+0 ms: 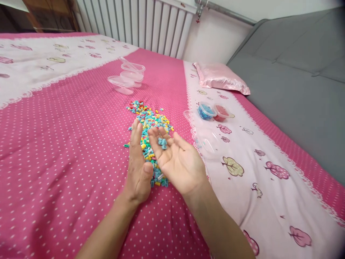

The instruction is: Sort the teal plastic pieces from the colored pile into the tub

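Observation:
My right hand (182, 163) is turned palm up, fingers slightly curled, and cradles a few small teal building bricks (162, 143) near its fingers. Facing it, my left hand (138, 163) stands on edge with its fingers straight and nothing in it. Between and beyond both hands spreads a long pile of tiny building bricks (151, 120), mostly teal and yellow with some green, red and white. My hands hide part of this pile.
On the bed's pink dotted cover (88, 118), nested clear plastic containers (130, 77) lie beyond the pile. To the right sit a tub of blue pieces (206, 110), a tub of red pieces (221, 113) and a clear container (208, 144). A pink pillow (221, 80) lies by the grey headboard (291, 61).

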The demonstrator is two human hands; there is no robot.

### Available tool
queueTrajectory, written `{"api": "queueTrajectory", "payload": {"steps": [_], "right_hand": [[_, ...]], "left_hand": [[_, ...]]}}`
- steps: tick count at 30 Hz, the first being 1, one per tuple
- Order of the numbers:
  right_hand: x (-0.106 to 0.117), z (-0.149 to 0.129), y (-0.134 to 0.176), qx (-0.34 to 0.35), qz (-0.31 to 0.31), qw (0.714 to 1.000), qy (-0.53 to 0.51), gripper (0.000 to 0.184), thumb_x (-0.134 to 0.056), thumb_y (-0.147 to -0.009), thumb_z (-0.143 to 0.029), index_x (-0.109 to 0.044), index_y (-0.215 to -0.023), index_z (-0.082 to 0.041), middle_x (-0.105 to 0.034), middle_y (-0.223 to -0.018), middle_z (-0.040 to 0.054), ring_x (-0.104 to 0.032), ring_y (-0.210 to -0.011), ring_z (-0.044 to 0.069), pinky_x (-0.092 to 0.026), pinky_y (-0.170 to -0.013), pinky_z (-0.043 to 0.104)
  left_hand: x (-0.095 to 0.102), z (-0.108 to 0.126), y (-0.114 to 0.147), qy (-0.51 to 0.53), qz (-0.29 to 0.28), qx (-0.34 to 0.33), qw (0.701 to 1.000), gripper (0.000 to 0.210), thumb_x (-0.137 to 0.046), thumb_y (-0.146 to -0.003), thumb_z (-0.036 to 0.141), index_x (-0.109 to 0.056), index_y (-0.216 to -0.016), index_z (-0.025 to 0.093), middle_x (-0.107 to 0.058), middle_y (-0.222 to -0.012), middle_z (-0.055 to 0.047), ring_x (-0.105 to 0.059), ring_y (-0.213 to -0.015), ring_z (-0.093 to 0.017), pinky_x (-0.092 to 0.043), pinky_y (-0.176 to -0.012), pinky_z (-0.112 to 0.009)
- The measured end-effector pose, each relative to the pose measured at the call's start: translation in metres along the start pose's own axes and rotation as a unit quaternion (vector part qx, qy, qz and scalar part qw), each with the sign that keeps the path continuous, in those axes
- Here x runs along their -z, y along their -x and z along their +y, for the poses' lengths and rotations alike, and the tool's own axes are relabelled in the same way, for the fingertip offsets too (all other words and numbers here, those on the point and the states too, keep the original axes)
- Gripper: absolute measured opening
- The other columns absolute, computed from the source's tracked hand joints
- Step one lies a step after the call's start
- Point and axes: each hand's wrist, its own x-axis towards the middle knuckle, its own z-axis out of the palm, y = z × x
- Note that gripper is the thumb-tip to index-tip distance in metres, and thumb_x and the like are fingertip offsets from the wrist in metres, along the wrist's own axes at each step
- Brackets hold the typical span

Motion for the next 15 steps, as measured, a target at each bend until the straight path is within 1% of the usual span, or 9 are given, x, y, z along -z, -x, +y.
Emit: {"api": "queueTrajectory", "payload": {"steps": [2, 4, 5, 7, 9, 11, 12, 15], "right_hand": [[0.002, 0.0, -0.002, 0.006, 0.01, 1.0, 0.006, 0.023, -0.036, -0.091, -0.033, -0.055, -0.089, -0.021, -0.064, -0.104, 0.007, -0.053, -0.118, 0.019, -0.048, -0.098, 0.043], [0.003, 0.006, -0.004, -0.012, 0.032, 0.999, 0.001, 0.024, -0.036, -0.091, -0.034, -0.056, -0.088, -0.021, -0.064, -0.104, 0.0071, -0.052, -0.119, 0.019, -0.049, -0.096, 0.043], [0.003, 0.011, -0.005, -0.021, 0.042, 0.999, -0.003, 0.024, -0.036, -0.091, -0.034, -0.056, -0.088, -0.021, -0.065, -0.103, 0.007, -0.052, -0.119, 0.019, -0.049, -0.096, 0.043], [0.004, 0.019, -0.008, -0.03, 0.051, 0.998, -0.011, 0.024, -0.035, -0.091, -0.034, -0.056, -0.089, -0.021, -0.065, -0.102, 0.007, -0.053, -0.118, 0.019, -0.048, -0.098, 0.042], [0.004, 0.022, -0.01, -0.024, 0.046, 0.999, -0.011, 0.024, -0.036, -0.09, -0.033, -0.057, -0.089, -0.021, -0.065, -0.1, 0.007, -0.055, -0.115, 0.018, -0.047, -0.099, 0.041], [0.007, 0.018, -0.012, -0.009, 0.04, 0.999, 0.005, 0.024, -0.036, -0.09, -0.031, -0.057, -0.087, -0.02, -0.065, -0.096, 0.0071, -0.057, -0.111, 0.018, -0.047, -0.1, 0.04], [0.009, 0.012, -0.013, 0.002, 0.042, 0.999, 0.014, 0.024, -0.036, -0.09, -0.03, -0.057, -0.086, -0.02, -0.065, -0.093, 0.0068, -0.058, -0.108, 0.017, -0.047, -0.099, 0.039], [0.02, -0.014, -0.018, 0.049, 0.078, 0.995, 0.024, 0.023, -0.038, -0.09, -0.026, -0.058, -0.083, -0.018, -0.063, -0.088, 0.0045, -0.062, -0.094, 0.013, -0.051, -0.091, 0.031]], "left_hand": [[-0.004, 0.001, 0.002, 0.02, -0.005, 0.018, 1.0, 0.059, -0.031, -0.087, 0.06, -0.032, -0.141, 0.034, -0.018, -0.154, 0.003, -0.008, -0.142, -0.022, -0.004, -0.116, -0.042], [-0.007, -0.001, 0.004, 0.029, 0.003, 0.043, 0.999, 0.059, -0.038, -0.085, 0.061, -0.039, -0.137, 0.033, -0.023, -0.153, 0.001, -0.012, -0.142, -0.023, -0.005, -0.116, -0.041], [-0.008, -0.003, 0.004, 0.028, 0.011, 0.05, 0.998, 0.058, -0.039, -0.085, 0.06, -0.04, -0.137, 0.033, -0.024, -0.153, 0.001, -0.013, -0.142, -0.023, -0.007, -0.116, -0.041], [-0.009, -0.006, 0.005, 0.012, 0.024, 0.054, 0.998, 0.054, -0.031, -0.09, 0.056, -0.037, -0.138, 0.033, -0.022, -0.153, 0.002, -0.013, -0.142, -0.021, -0.008, -0.116, -0.041], [-0.01, -0.009, 0.004, -0.003, 0.024, 0.044, 0.999, 0.053, -0.024, -0.092, 0.053, -0.034, -0.14, 0.033, -0.021, -0.154, 0.003, -0.012, -0.142, -0.019, -0.008, -0.116, -0.04], [-0.009, -0.01, 0.002, 0.006, 0.028, 0.043, 0.999, 0.054, -0.024, -0.092, 0.054, -0.036, -0.139, 0.032, -0.023, -0.153, 0.002, -0.012, -0.142, -0.018, -0.007, -0.116, -0.039], [-0.009, -0.01, 0.001, 0.021, 0.042, 0.048, 0.998, 0.054, -0.026, -0.091, 0.056, -0.039, -0.137, 0.031, -0.026, -0.152, 0.001, -0.014, -0.141, -0.019, -0.007, -0.116, -0.039], [-0.004, -0.009, -0.004, 0.07, 0.109, 0.068, 0.989, 0.054, -0.032, -0.088, 0.06, -0.048, -0.13, 0.029, -0.037, -0.146, 0.0, -0.022, -0.139, -0.02, -0.012, -0.115, -0.038]]}}
